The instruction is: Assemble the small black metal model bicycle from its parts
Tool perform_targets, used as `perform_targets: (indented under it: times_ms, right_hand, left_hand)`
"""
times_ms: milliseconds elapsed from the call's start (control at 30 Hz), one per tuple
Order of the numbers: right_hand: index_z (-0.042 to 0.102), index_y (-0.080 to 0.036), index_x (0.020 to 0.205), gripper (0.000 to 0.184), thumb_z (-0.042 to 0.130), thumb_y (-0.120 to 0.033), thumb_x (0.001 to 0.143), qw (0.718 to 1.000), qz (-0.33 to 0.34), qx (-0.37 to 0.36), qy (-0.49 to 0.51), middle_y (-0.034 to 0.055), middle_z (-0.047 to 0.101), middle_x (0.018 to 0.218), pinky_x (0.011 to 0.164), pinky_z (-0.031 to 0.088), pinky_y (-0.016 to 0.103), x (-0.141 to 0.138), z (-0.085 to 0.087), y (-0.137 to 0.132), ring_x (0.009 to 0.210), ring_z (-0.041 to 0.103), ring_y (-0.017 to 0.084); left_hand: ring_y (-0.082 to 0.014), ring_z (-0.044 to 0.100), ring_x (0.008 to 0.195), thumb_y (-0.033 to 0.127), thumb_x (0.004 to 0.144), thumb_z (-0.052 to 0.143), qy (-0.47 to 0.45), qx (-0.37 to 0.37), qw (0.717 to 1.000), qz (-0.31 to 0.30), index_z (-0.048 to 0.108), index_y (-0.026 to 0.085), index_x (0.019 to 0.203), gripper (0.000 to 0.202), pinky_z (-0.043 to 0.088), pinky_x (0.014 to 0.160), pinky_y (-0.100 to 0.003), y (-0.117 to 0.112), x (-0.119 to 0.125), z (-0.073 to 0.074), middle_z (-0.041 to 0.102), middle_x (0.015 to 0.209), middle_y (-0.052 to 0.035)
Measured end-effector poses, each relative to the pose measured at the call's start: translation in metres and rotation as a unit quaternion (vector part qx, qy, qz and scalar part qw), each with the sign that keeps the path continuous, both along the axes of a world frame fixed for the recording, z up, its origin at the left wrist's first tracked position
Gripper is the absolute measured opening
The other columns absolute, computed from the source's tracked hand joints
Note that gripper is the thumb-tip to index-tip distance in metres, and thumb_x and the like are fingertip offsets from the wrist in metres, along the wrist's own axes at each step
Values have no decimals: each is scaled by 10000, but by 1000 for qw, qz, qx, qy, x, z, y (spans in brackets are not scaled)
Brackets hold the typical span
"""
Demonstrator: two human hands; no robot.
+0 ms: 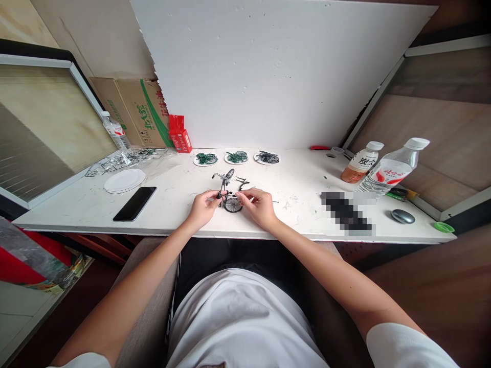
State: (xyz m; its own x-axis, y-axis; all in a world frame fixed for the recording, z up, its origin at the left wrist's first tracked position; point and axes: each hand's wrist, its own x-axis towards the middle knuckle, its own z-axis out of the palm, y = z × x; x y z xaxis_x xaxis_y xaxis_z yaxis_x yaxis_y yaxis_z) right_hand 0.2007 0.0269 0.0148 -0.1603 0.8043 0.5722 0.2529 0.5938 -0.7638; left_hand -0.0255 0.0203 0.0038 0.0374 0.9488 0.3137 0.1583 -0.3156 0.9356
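A small black model bicycle [232, 205] is between my two hands, near the front edge of the white table [172, 204]. Its handlebars and one wheel point away from me; the other wheel is close to me. My left hand [205, 207] pinches the frame from the left, fingers closed. On the other side, my right hand [258, 205] has thumb and fingers closed at the rear part of the model. Just beyond the right hand lie loose black parts [242, 182], thin and curved. Exactly which pieces the fingertips grip is hidden.
Three white plates with green and black bicycle parts [237, 157] stand at the back. Stacked plates [125, 181] and a phone [135, 203] lie left. Bottles [399, 166], a grey mouse-like object [402, 216] and a green cap [444, 227] are right. A red box [179, 134] stands back left.
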Motion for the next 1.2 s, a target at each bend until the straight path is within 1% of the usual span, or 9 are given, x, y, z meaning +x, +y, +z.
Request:
perform_targets:
  times_ms: [100,300,533,867,1033,1200]
  right_hand:
    - [841,-240,950,317,716,-527,998,1000,0,5,0,58,823,913,656,523,322,0,1,-1,822,739,216]
    - [845,-242,954,365,697,-572,999,1000,-6,1,-5,67,822,911,647,526,324,0,1,-1,824,738,222]
    - [842,-247,963,354,700,-570,998,1000,-3,2,-3,66,819,910,647,529,327,0,0,0,822,740,224]
    - [851,-247,978,345,719,-566,987,1000,9,-2,3,65,823,918,661,539,327,1,2,-3,820,750,220]
    - [851,-247,976,396,698,-611,986,1000,7,2,-8,69,820,930,657,540,317,0,4,-4,832,737,214]
    - [849,-255,1002,391,697,-615,987,1000,3,11,-25,72,817,965,664,539,315,0,2,-3,855,725,214]
  left_hand:
    - [-285,770,1023,407,856,794,4,2,1000,-1,820,135,1168,415,578,805,-338,0,0,-1,807,1187,-172]
    - [-254,754,962,399,870,782,12,5,1000,0,821,141,1177,402,570,794,-327,1,-2,-3,816,1131,-152]
    - [-223,726,874,403,875,775,16,8,1000,1,824,150,1174,395,558,761,-319,1,-2,-3,817,1094,-139]
    - [-241,746,947,402,889,759,30,12,999,3,817,143,1196,406,569,799,-322,1,-2,-5,812,1163,-153]
    - [-241,742,929,421,865,786,23,9,1000,8,827,139,1176,421,577,805,-324,-1,-1,-1,820,1125,-147]
    - [-240,741,913,416,858,788,22,3,1000,14,829,140,1178,425,576,773,-310,-2,0,2,827,1068,-134]
